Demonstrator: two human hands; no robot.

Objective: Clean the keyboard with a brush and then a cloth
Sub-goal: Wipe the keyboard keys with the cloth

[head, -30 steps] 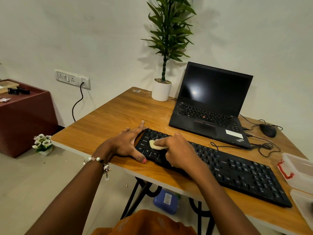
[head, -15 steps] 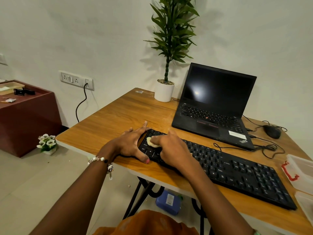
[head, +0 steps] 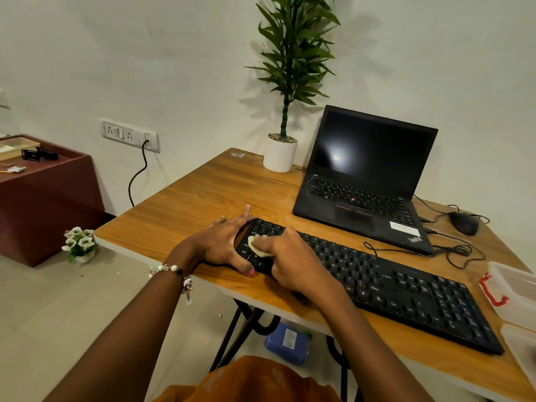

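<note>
A black keyboard (head: pixel 391 282) lies diagonally along the front of the wooden table (head: pixel 203 198). My right hand (head: pixel 290 262) presses a small cream cloth (head: pixel 256 246) onto the keys at the keyboard's left end, fingers curled over it. My left hand (head: pixel 223 242) lies flat with spread fingers against the keyboard's left edge, thumb along its front corner. No brush is in view.
An open black laptop (head: pixel 368 175) stands behind the keyboard, a potted plant (head: pixel 281 152) to its left. A mouse (head: pixel 464 223) and tangled cables lie at the right. Clear plastic containers (head: pixel 513 291) sit at the table's right edge. A maroon cabinet (head: pixel 43 192) stands at the left.
My right hand and the cloth have shifted slightly over the keyboard's left end. The left hand stays in place. The camera has drifted a little.
</note>
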